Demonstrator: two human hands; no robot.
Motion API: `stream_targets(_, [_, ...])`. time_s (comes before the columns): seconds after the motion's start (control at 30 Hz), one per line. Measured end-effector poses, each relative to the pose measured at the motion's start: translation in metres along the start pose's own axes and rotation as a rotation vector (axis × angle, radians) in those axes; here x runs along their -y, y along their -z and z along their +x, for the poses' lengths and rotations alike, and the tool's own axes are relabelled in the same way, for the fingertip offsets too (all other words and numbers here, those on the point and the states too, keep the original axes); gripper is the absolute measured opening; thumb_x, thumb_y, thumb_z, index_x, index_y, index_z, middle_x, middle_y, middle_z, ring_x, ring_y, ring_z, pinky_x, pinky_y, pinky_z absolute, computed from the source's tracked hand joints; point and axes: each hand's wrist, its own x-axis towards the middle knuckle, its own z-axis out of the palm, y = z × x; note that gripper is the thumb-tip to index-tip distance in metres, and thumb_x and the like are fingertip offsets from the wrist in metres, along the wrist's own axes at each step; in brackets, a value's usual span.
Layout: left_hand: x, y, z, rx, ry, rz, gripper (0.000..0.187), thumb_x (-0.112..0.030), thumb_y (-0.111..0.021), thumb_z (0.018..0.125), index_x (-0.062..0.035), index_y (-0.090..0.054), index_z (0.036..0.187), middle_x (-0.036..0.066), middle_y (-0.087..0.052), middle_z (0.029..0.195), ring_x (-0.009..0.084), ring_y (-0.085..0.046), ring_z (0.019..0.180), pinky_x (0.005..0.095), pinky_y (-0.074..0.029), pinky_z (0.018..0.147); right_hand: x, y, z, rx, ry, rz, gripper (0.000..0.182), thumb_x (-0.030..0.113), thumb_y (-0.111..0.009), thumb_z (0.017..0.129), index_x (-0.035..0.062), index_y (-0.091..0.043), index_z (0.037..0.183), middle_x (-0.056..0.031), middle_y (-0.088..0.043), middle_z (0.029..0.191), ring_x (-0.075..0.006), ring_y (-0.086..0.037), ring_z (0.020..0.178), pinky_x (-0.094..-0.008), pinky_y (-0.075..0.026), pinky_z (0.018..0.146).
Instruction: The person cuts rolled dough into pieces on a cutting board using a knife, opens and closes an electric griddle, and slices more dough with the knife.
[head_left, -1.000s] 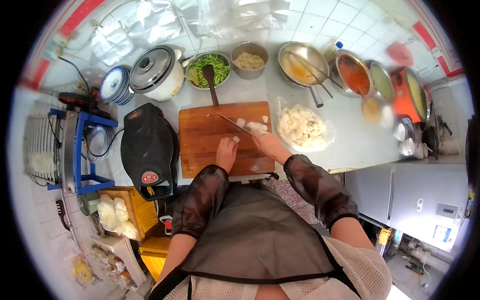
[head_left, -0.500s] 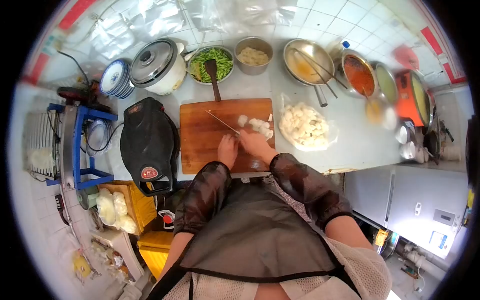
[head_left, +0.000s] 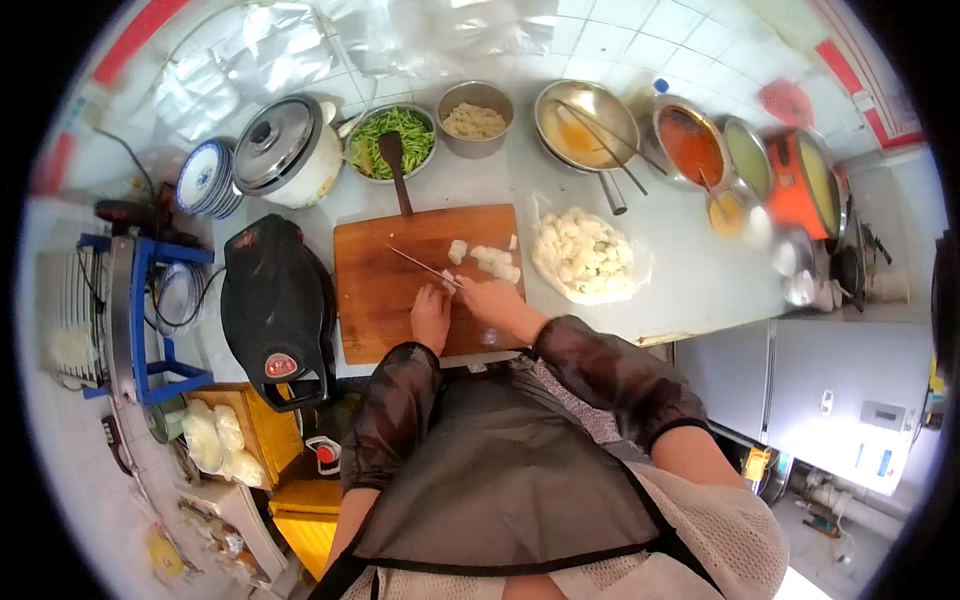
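Observation:
My right hand (head_left: pixel 497 303) is closed around the handle of a kitchen knife (head_left: pixel 420 263), its blade pointing to the far left over the wooden cutting board (head_left: pixel 380 300). Just left of it, my left hand (head_left: pixel 431 316) has its fingers curled together at a small white food piece (head_left: pixel 449 287) beside the blade. Several cut white chunks (head_left: pixel 496 263) lie on the board beyond my right hand. To the right, an opened clear plastic bag (head_left: pixel 585 255) is full of similar white pieces.
Behind the board stand a bowl of cut greens (head_left: pixel 365 145) with a dark spatula (head_left: pixel 394 165) across it, a metal pot (head_left: pixel 476 120) and a pan (head_left: pixel 587 125) holding chopsticks. A black appliance (head_left: pixel 277 310) sits left. Red sauce (head_left: pixel 690 145) fills a bowl at right.
The view has shifted, so the counter appears further left. The blade has tilted slightly, and a white piece now shows at my left fingertips. My right hand still grips the knife.

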Motion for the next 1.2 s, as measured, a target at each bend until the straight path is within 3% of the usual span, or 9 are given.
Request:
stream_targets(0.13, [0.004, 0.000, -0.009, -0.063, 0.005, -0.013, 0.007, -0.005, -0.060, 0.085, 0.0001, -0.061, 0.089, 0.018, -0.060, 0.098, 0.0380, -0.056, 0.093, 0.0441, -0.048, 0.079, 0.007, 0.002, -0.012, 0.176, -0.029, -0.019, 0.020, 0.020, -0.051, 0.091, 0.0038, -0.053, 0.102, -0.0130, -0.064, 0.063, -0.0332, -0.065, 0.058, -0.0446, -0.050, 0.050])
stream_targets(0.2, [0.009, -0.004, -0.010, -0.098, -0.066, -0.011, 0.007, -0.004, -0.060, 0.084, 0.0005, -0.061, 0.089, 0.018, -0.060, 0.097, 0.0378, -0.056, 0.093, 0.0437, -0.048, 0.079, 0.005, -0.026, 0.010, -0.108, 0.006, 0.080, 0.027, 0.019, -0.049, 0.093, 0.0034, -0.051, 0.114, -0.0148, -0.065, 0.066, -0.0361, -0.063, 0.058, -0.0472, -0.048, 0.051])
stream_targets(0.27, [0.012, -0.005, -0.011, -0.088, -0.072, -0.059, 0.008, -0.003, -0.062, 0.082, 0.0013, -0.061, 0.089, 0.018, -0.060, 0.096, 0.0378, -0.056, 0.092, 0.0434, -0.048, 0.079, 0.004, -0.033, 0.019, -0.137, 0.048, 0.104, 0.029, 0.021, -0.048, 0.093, 0.0038, -0.051, 0.117, -0.0146, -0.065, 0.066, -0.0358, -0.064, 0.058, -0.0481, -0.048, 0.051])
stream_targets(0.47, [0.013, -0.011, -0.013, -0.125, -0.039, -0.081, 0.007, -0.001, -0.062, 0.081, 0.0005, -0.060, 0.088, 0.017, -0.059, 0.094, 0.0375, -0.056, 0.092, 0.0429, -0.048, 0.079, 0.007, 0.024, -0.015, 0.282, -0.060, -0.046, 0.024, 0.021, -0.049, 0.093, 0.0058, -0.051, 0.111, -0.0154, -0.065, 0.067, -0.0356, -0.065, 0.061, -0.0481, -0.049, 0.052])
stream_targets(0.7, [0.002, 0.010, -0.009, -0.186, -0.054, -0.111, 0.006, -0.001, -0.065, 0.080, -0.0009, -0.062, 0.085, 0.015, -0.058, 0.090, 0.0360, -0.056, 0.088, 0.0438, -0.047, 0.075, -0.003, -0.032, 0.019, -0.160, 0.184, 0.034, 0.019, 0.021, -0.049, 0.092, 0.0047, -0.050, 0.100, -0.0149, -0.064, 0.064, -0.0354, -0.063, 0.056, -0.0465, -0.049, 0.050])
stream_targets(0.87, [-0.003, 0.007, -0.011, -0.185, 0.019, -0.077, 0.010, -0.001, -0.066, 0.078, -0.0012, -0.063, 0.088, 0.015, -0.058, 0.093, 0.0365, -0.056, 0.090, 0.0435, -0.047, 0.077, 0.012, 0.031, -0.014, 0.286, -0.004, -0.067, 0.023, 0.016, -0.051, 0.088, 0.0021, -0.056, 0.106, -0.0141, -0.066, 0.067, -0.0337, -0.066, 0.061, -0.0458, -0.051, 0.053])
stream_targets(1.07, [0.012, 0.001, -0.017, -0.104, 0.026, 0.052, 0.006, -0.007, -0.063, 0.081, -0.0021, -0.064, 0.085, 0.016, -0.058, 0.092, 0.0377, -0.056, 0.091, 0.0458, -0.048, 0.076, 0.014, -0.033, 0.024, -0.122, 0.151, 0.020, 0.018, 0.015, -0.050, 0.088, 0.0053, -0.056, 0.102, -0.0141, -0.066, 0.067, -0.0335, -0.066, 0.060, -0.0446, -0.051, 0.053])
stream_targets(1.13, [0.011, 0.004, -0.015, -0.116, 0.029, 0.046, 0.007, -0.007, -0.062, 0.081, -0.0017, -0.063, 0.085, 0.016, -0.058, 0.092, 0.0382, -0.056, 0.090, 0.0462, -0.047, 0.075, -0.001, -0.022, 0.022, -0.115, 0.162, -0.020, 0.011, 0.015, -0.050, 0.089, 0.0064, -0.054, 0.094, -0.0140, -0.066, 0.066, -0.0332, -0.066, 0.059, -0.0443, -0.051, 0.053])
stream_targets(1.2, [0.008, 0.001, -0.016, -0.118, 0.052, 0.028, 0.007, -0.007, -0.062, 0.081, -0.0012, -0.062, 0.085, 0.017, -0.058, 0.091, 0.0388, -0.055, 0.089, 0.0465, -0.047, 0.075, 0.004, 0.019, -0.002, 0.132, 0.068, -0.042, 0.012, 0.016, -0.049, 0.090, 0.0062, -0.055, 0.095, -0.0140, -0.066, 0.066, -0.0333, -0.066, 0.058, -0.0441, -0.051, 0.052])
